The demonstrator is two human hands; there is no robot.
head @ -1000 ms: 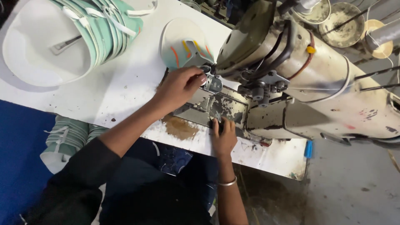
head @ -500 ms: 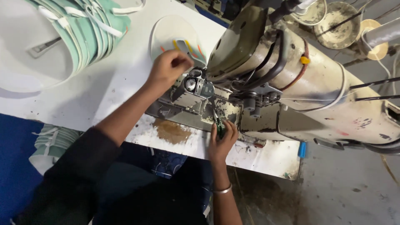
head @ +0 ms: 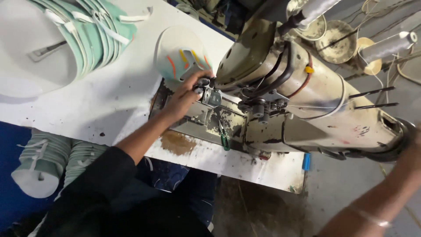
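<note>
Tabletop (head: 109, 101), white and scuffed, fills the left half and carries everything. Sewing machine (head: 307, 105), big, beige and grimy, lies across the right side of it, its head end near the middle of the view. Stack of mint-green and white curved pieces (head: 87, 30) sits at the top left beside a pale round form (head: 39, 66); more of the same green pieces (head: 44, 162) hang below the tabletop edge at lower left, over blue floor covering (head: 8, 184). Light piece with orange and yellow marks (head: 182, 55) lies on the tabletop just behind the machine's needle end, touching the left hand. Left hand (head: 184, 98), dark sleeve behind it, reaches in from below; grip narrow, fingertips pinched on small metal parts at the needle area (head: 208, 90). Right hand (head: 414, 153) is blurred at the far right edge by the machine's wheel end, bangle on the wrist; cannot tell its grip. Thread spools (head: 386, 46) stand behind the machine at top right. Small green-handled tool (head: 224, 140) rests on the machine bed, near the left hand but apart from it
</note>
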